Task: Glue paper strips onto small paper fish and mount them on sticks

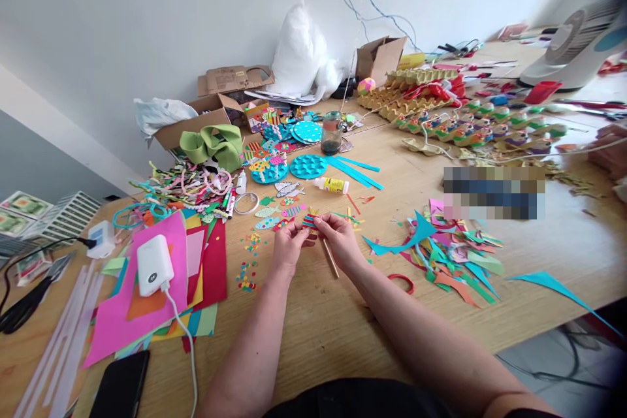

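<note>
My left hand [289, 245] and my right hand [339, 238] meet over the middle of the table. Between their fingertips they pinch a small striped paper piece [309, 221], blue with red and pale bands; fingers cover part of its outline. A thin wooden stick [330, 258] points down from under my right hand; whether that hand touches it I cannot tell. Just beyond my hands lie several patterned paper fish [267, 212]. A glue bottle [333, 185] with a yellow label rests on its side behind them. Paper dots [246, 276] are scattered left of my left wrist.
Coloured paper sheets [147, 300], a white power bank [155, 264] and a black phone [120, 385] lie at left. Paper scraps [460, 251] and a red ring-shaped handle [402, 283] are at right. Behind stand a glass jar [332, 134], egg cartons [470, 127] and a fan [573, 39]. Another person's hand [610, 153] shows far right.
</note>
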A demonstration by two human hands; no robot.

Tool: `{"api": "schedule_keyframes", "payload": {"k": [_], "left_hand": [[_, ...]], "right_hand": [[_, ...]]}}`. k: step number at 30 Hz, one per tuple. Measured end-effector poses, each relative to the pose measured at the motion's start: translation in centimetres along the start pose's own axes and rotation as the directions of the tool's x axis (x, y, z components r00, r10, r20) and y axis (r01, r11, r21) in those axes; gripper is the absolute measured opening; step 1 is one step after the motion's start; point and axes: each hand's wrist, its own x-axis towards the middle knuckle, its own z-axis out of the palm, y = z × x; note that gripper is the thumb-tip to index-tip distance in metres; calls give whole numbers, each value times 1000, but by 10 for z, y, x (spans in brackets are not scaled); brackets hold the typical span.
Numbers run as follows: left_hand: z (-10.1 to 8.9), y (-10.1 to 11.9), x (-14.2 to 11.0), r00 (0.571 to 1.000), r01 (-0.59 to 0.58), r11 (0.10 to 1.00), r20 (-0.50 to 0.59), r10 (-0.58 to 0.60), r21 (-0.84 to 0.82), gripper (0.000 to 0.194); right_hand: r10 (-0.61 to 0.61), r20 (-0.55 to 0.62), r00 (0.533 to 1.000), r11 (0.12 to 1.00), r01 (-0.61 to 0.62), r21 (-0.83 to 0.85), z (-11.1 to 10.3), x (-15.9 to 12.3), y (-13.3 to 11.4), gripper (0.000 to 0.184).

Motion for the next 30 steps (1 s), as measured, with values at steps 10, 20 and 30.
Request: {"api": "schedule_keyframes", "payload": {"k": [10,20,30], "left_hand": [[-3,-1,2,997,-48,999,-52,48,7,19],[-2,-1,1,995,-60,998,-79,59,-4,19],[-2,0,1,996,-49,998,-78,45,-48,33]], "right_hand": [[72,68,995,995,-67,-78,2,0,4,32],[53,41,998,997,-50,-66,-1,2,4,30],[-19,32,999,993,22,-113,-2,3,5,28]]}}
